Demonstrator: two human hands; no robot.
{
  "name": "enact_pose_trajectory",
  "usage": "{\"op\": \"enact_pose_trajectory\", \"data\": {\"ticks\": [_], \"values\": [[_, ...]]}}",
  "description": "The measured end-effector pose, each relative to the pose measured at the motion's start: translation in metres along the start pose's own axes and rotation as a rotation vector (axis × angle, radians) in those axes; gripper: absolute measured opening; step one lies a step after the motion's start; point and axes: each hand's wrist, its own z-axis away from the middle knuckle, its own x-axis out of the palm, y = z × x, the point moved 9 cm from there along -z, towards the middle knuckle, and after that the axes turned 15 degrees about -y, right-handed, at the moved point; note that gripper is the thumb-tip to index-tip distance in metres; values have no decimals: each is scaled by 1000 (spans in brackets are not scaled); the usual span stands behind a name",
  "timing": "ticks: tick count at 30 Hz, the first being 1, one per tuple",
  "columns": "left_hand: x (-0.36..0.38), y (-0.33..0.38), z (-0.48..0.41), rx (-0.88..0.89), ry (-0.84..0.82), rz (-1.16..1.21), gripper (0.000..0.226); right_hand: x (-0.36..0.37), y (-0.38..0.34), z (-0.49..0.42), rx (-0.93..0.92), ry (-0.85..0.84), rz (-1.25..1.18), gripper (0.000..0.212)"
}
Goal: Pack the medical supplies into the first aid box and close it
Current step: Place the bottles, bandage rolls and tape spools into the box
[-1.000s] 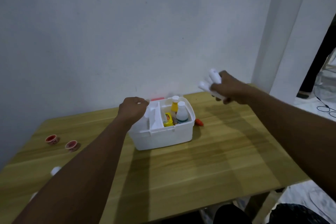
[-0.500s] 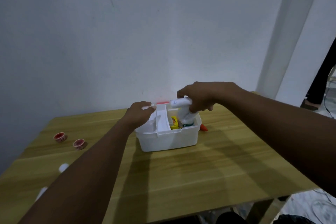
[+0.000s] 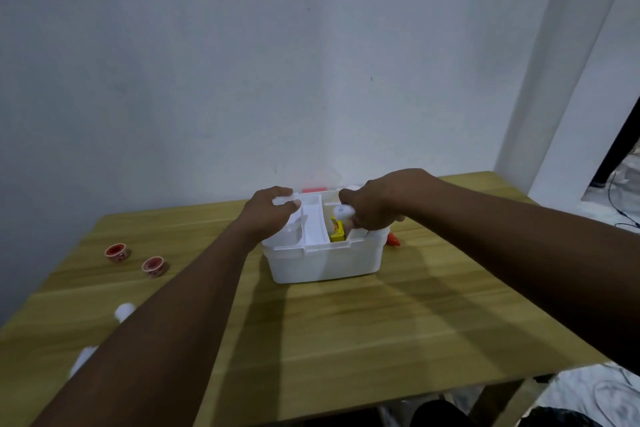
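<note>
A white plastic first aid box (image 3: 325, 263) is seen standing open on the light wooden bench (image 3: 381, 340), towards the far side and close to the pale wall. The left hand (image 3: 268, 215) is laid over the box's far left corner, with fingers and thumb curled round the white rim there. The right hand (image 3: 375, 206) is held over the right compartment of the box, its fingers closed round a white plastic bottle (image 3: 343, 210). Only a rounded end of the bottle is shown, pointing left past the thumb, and the rest is hidden inside the hand. Whether the bottle touches anything in the box cannot be told. Just below that end, a small yellow carton (image 3: 337, 235) is seen in the right compartment, against the white centre partition (image 3: 313, 224). A small red piece (image 3: 314, 189) is visible at the box's far edge, between the two hands. A small orange-red object (image 3: 393, 239) lies on the bench just beside the box's right wall. Two small red round cups (image 3: 117, 252) (image 3: 153, 266) stand well apart from the box at the left. A blurred white round object (image 3: 124, 310) is seen near the left forearm.
</note>
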Motion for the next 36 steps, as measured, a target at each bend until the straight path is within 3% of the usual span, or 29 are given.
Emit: {"op": "enact_pose_trajectory", "data": {"ticks": [4, 11, 14, 21, 32, 36], "values": [[1, -2, -1, 0, 0, -14, 43, 3, 5, -6, -26, 15, -81, 50], [1, -1, -2, -1, 3, -34, 45, -6, 2, 0, -69, 56, -38, 27], [2, -2, -2, 5, -1, -34, 45, -10, -1, 2, -52, 74, 12, 28], [1, -4, -2, 0, -13, -17, 46, -3, 3, -11, 8, -106, -22, 41], [2, -4, -2, 12, -18, -1, 49, -19, -14, -9, -52, 120, 83, 36], [3, -3, -2, 23, -17, -9, 50, -20, -28, -15, -128, 120, 87, 27]]}}
